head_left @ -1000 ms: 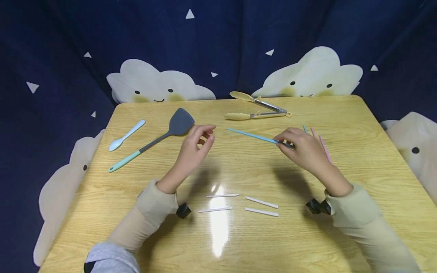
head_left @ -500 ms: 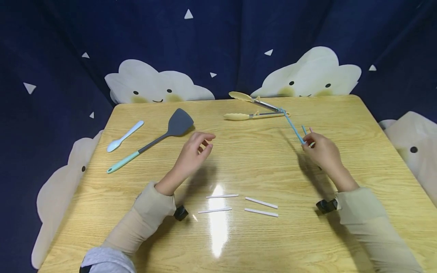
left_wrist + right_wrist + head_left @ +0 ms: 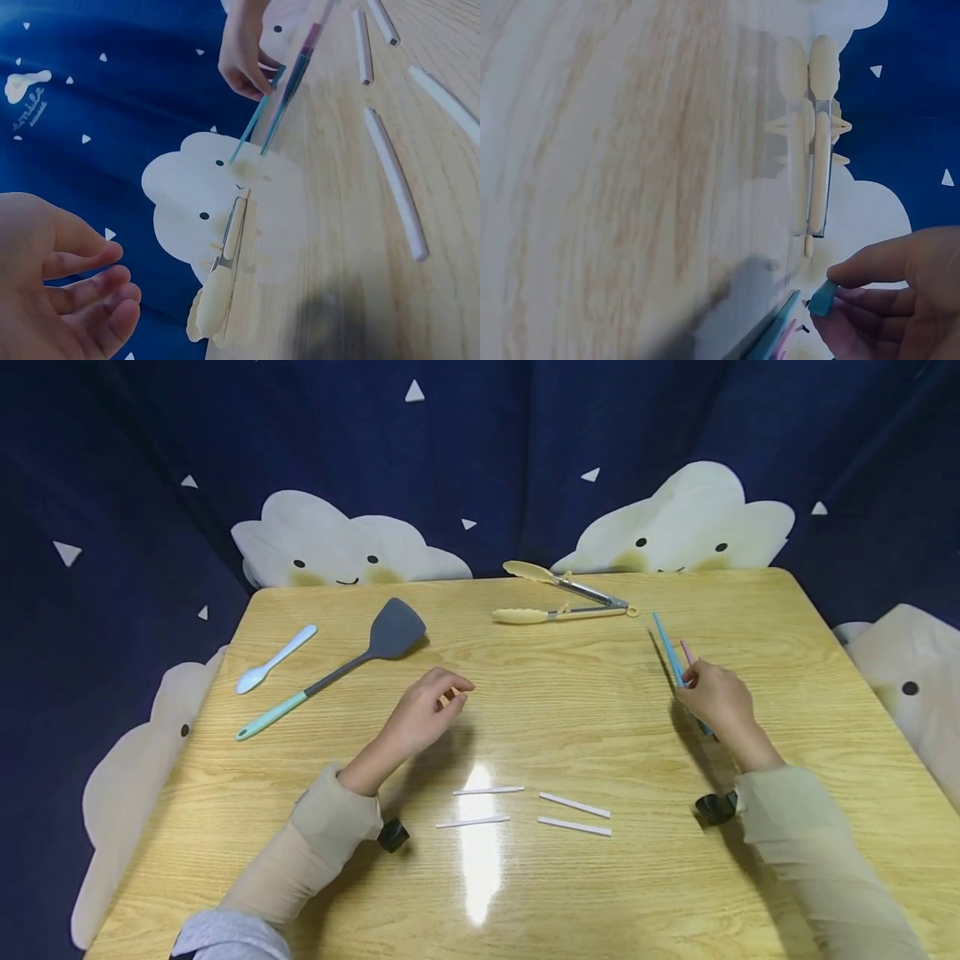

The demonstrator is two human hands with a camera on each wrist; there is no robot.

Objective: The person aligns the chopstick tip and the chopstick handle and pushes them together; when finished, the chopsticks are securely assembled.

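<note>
Over the wooden table point(image 3: 525, 718), at the frame's right, the right hand point(image 3: 718, 697) pinches a blue stick point(image 3: 669, 648) near a pink stick point(image 3: 687, 652); the left hand point(image 3: 422, 714), centre, holds nothing; a light pinch should keep alignment steady

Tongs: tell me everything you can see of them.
The tongs have cream heads with wavy edges, slim arms of shiny, metal-looking and cream parts, and a small cream ring at the joined end. They lie on the table near its far edge, arms spread open, heads toward the person's left. Neither the left hand nor the right hand touches them.
</note>
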